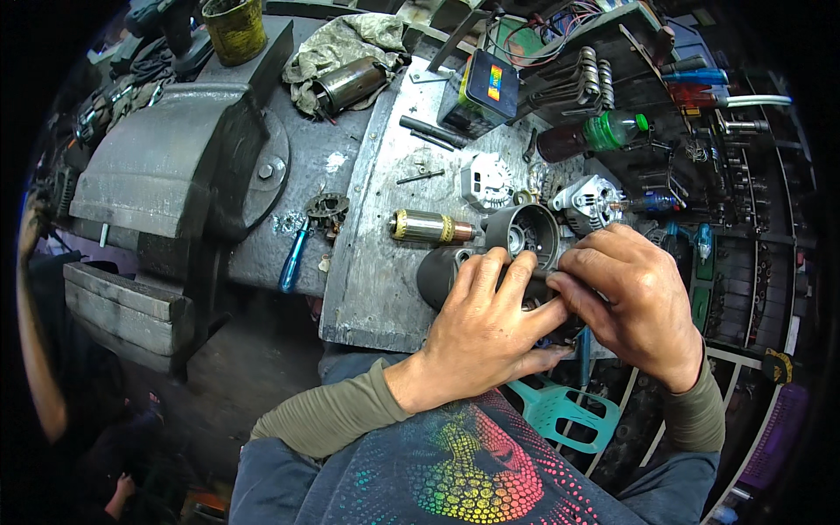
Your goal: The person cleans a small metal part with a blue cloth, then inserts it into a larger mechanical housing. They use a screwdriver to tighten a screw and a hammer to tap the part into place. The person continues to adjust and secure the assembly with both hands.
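My left hand (486, 324) lies over a dark metal motor housing (435, 276), its fingers curled against the metal. Just beyond the fingertips stands an open round grey casting (535, 234) with a ring visible inside. At the right side of that casting, my right hand (632, 293) is closed in a pinch, thumb against the fingers. Whatever it pinches is hidden. A copper-wound armature (429, 227) lies left of the casting. Behind are a silvery slotted end cover (487, 182) and an alternator-like silver part (591, 206).
A large bench vise (166, 166) stands at left, with a blue-handled screwdriver (295, 258) nearby. Farther back are a rag (354, 39), a metal cylinder (352, 85), a black box (479, 90) and a green-capped bottle (612, 131). A turquoise plastic stool (569, 416) is below. Another person's arm (39, 350) shows far left.
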{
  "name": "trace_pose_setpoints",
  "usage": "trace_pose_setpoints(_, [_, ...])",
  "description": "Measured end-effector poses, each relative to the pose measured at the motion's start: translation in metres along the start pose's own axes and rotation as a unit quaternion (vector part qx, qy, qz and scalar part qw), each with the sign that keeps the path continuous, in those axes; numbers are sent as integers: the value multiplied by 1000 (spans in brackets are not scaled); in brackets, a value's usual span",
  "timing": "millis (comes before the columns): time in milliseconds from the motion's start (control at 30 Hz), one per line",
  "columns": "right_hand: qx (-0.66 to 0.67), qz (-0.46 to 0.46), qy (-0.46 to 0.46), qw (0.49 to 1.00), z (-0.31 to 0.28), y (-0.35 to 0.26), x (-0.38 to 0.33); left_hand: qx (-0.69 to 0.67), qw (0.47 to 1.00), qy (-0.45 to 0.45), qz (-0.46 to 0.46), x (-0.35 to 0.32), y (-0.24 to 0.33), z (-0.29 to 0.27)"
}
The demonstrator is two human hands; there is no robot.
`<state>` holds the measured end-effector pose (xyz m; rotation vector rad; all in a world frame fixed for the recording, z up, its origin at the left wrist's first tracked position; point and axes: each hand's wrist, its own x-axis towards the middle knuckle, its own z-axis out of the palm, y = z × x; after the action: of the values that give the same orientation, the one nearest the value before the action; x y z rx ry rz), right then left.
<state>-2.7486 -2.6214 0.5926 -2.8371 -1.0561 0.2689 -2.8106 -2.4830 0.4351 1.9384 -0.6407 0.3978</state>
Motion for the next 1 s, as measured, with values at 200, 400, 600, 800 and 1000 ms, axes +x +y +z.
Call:
trace_pose_setpoints(200, [-53,-16,-18,998,-2,2,-4,-4,1000,-2,6,1,-2,-1])
trace_pose_setpoints(400, [75,34,-1,997,-3,1,-9,7,1000,-20,3,1,-1,-2])
trace_pose_setpoints(600, [-8,-14,4,1000,1,6,-10,4,1000,-20,5,2,0,-1])
trace_pose_setpoints(800, [63,-3,-2,998,4,8,-5,13,999,-29,4,2,-1,-3])
trace_pose_setpoints(1000, [162,-35,-71,984,-11,39,17,11,999,-46,-7,5,2,-6])
